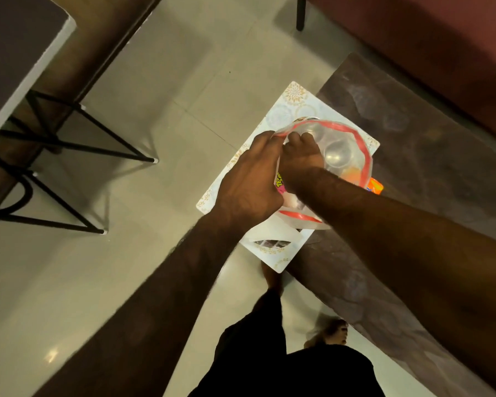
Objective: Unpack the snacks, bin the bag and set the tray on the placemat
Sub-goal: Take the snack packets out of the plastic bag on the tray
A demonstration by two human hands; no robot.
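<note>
Unpacking is the step in hand: the left hand (249, 179) pinches the red-trimmed mouth of the clear bag (338, 150) open, while the right hand (299, 156) is inside it, fingers curled, on what I cannot tell. The bag sits on the placemat (272, 118), which overhangs the bench's (413, 133) left edge. A silvery tray seems to lie inside with snack packets (374, 187). Next, I judge, lift the contents clear without dragging the mat off; open bench lies to the right
</note>
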